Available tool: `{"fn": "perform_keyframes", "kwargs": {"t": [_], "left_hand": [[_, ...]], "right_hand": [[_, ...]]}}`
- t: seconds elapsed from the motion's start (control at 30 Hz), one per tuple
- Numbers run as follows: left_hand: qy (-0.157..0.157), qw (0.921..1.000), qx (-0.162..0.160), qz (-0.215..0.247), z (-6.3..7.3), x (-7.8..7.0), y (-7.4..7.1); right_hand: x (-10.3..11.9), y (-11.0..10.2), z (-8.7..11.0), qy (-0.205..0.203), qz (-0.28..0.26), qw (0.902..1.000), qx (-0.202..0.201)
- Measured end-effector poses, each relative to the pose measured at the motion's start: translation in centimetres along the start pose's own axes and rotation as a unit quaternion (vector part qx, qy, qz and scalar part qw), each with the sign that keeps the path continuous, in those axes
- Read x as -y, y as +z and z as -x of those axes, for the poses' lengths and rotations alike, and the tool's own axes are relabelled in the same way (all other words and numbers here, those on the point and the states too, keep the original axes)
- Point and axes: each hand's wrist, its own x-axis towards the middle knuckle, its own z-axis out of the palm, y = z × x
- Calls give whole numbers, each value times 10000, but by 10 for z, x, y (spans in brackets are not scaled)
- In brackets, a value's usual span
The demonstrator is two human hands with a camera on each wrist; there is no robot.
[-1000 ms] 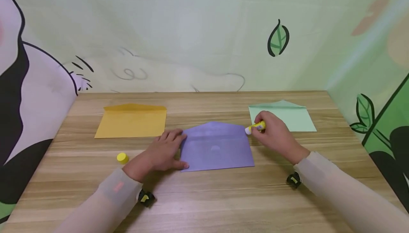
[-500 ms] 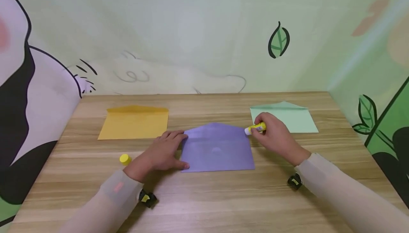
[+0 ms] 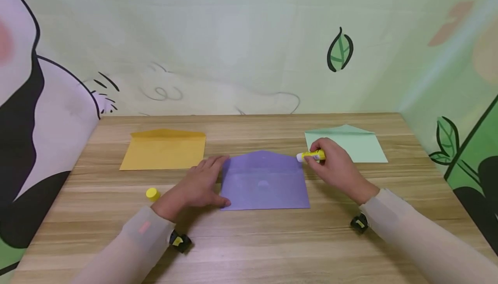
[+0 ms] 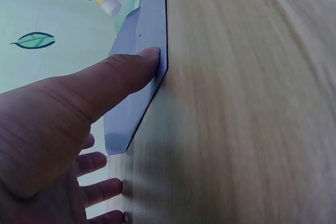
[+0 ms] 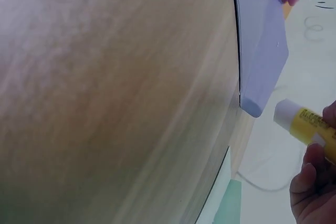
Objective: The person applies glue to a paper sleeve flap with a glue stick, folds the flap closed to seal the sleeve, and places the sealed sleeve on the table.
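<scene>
A purple envelope (image 3: 264, 184) lies on the wooden table with its pointed flap opened away from me. My left hand (image 3: 200, 184) rests at its left edge, fingers spread; in the left wrist view the thumb (image 4: 126, 72) presses on the envelope's near corner. My right hand (image 3: 338, 167) pinches an uncapped yellow glue stick (image 3: 317, 155), its white end pointing left at the right end of the flap. In the right wrist view the glue stick (image 5: 302, 121) shows just off the envelope's corner (image 5: 254, 106).
A yellow cap (image 3: 153, 194) stands left of my left hand. An orange-yellow envelope (image 3: 163, 152) lies at the back left, a mint green one (image 3: 365, 148) at the back right, partly behind my right hand. A printed cloth wall (image 3: 233, 59) rises at the table's far edge.
The glue stick has tilted nearer to level and shifted slightly at the flap's right end. The left hand's fingertips have moved a little; its thumb stays on the envelope. The head view has shifted slightly.
</scene>
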Motion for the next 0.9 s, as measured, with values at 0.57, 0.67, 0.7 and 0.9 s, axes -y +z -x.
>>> {"fn": "perform_keyframes", "kwargs": {"t": [0.57, 0.67, 0.7, 0.9], "left_hand": [[241, 9996, -115, -67, 1, 2, 2], [300, 9994, -135, -81, 0, 2, 2], [316, 9994, -140, -85, 0, 2, 2], [358, 9993, -77, -35, 1, -1, 0]], "right_hand": [[1, 0, 5, -247, -113, 9995, -159], [0, -1, 6, -334, -26, 9988, -363], [-1, -2, 6, -355, -1, 9985, -423], [-2, -10, 4, -254, -63, 9985, -481]]}}
